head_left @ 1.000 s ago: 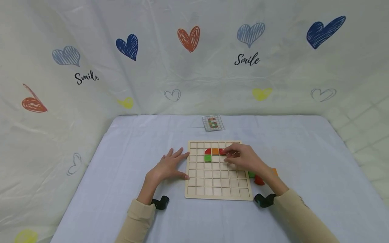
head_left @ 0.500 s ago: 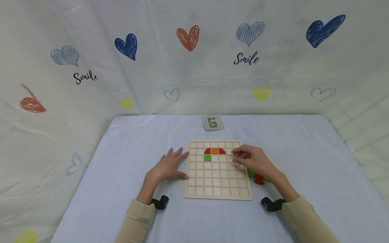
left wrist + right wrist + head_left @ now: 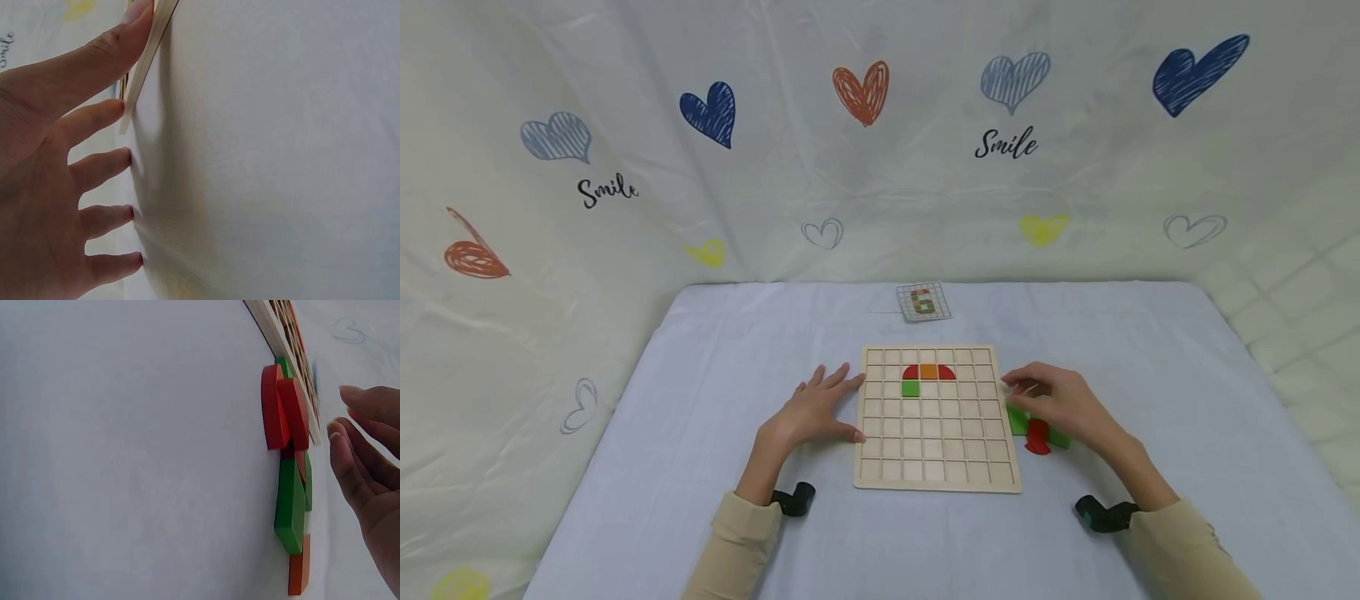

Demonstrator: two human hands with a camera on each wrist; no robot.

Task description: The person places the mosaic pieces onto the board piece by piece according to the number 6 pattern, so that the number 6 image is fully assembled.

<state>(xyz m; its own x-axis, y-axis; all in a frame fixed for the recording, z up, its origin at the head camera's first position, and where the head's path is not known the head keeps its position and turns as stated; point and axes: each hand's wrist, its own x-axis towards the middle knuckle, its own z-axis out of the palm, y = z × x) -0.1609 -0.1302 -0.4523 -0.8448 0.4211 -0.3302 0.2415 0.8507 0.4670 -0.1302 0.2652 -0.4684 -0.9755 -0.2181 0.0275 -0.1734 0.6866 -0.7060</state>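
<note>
A wooden grid board (image 3: 936,454) lies on the white cloth. Two red rounded pieces flank an orange square (image 3: 928,372) in its upper rows, with a green square (image 3: 911,388) under the left one. My left hand (image 3: 811,414) is spread at the board's left edge, thumb and index fingertip touching it. Beyond the right edge, my right hand (image 3: 1060,406) hovers with loosely bent fingers and nothing between them. Below it is a small pile of loose pieces: red ones (image 3: 294,412), green blocks (image 3: 289,506) and an orange block (image 3: 299,569).
A small card (image 3: 923,302) printed with a coloured figure on a grid lies behind the board. At the back hangs a white sheet (image 3: 925,183) with hearts and lettering. Dark wrist devices sit at both cuffs.
My right hand has let go of the red rounded piece on the board and moved right, past the board's edge to above the loose pieces. The left hand stays put.
</note>
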